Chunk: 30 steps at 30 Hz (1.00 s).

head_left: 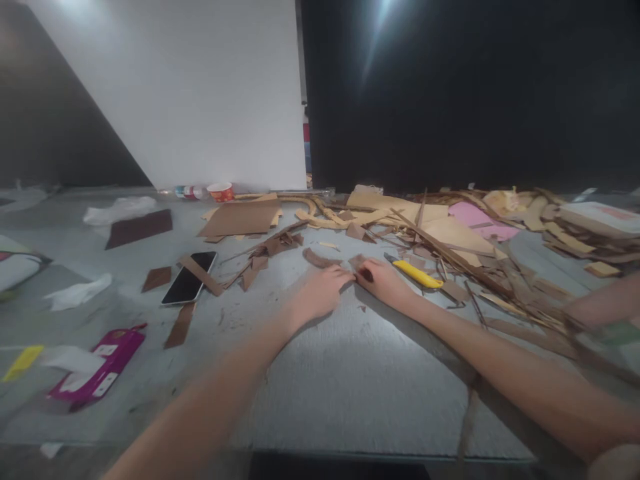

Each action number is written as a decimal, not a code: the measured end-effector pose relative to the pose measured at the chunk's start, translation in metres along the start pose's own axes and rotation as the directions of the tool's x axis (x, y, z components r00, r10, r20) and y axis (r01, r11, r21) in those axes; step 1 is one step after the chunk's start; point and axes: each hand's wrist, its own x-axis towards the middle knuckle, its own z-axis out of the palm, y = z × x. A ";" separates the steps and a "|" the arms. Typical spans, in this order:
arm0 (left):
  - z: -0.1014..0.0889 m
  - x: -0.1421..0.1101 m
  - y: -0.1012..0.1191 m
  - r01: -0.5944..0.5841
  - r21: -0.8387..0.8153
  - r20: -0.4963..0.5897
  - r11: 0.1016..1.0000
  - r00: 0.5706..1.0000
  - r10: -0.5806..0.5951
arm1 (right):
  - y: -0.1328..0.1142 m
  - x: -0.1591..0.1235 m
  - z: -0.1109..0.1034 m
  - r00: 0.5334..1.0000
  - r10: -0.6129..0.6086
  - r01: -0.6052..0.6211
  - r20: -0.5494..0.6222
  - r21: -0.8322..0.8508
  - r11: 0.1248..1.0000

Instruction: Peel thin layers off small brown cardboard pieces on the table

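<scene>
Over the middle of the grey table, my left hand (323,293) and my right hand (384,281) meet almost fingertip to fingertip. The bent fingers of the right hand close on a small brown scrap of sheet material (358,260). My left hand's fingers are pressed together beside it; whatever they pinch is too small to make out. A curved brown strip (320,259) lies just beyond the left knuckles. To the right of my right hand rests a yellow utility knife (417,274), its dark end pointing away to the left.
Brown offcuts and tan sheets (240,218) cover the far side and right. On the left lie a phone (190,280) under a brown strip, a purple tissue pack (103,373) and crumpled white tissue (80,291). Another person's arm (607,303) reaches in from the right.
</scene>
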 end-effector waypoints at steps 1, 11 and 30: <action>0.000 0.000 0.000 -0.004 0.021 0.004 1.000 1.000 0.004 | 0.000 0.000 0.001 1.000 0.003 -0.003 -0.003 -0.005 1.000; -0.006 0.000 0.010 -0.018 0.155 0.062 0.988 0.998 0.008 | -0.013 -0.011 -0.014 0.993 -0.114 0.111 -0.014 -0.118 0.987; 0.001 -0.004 0.006 0.067 0.024 -0.134 0.997 0.989 -0.063 | -0.016 -0.014 -0.022 0.940 -0.315 0.335 0.129 -0.182 0.925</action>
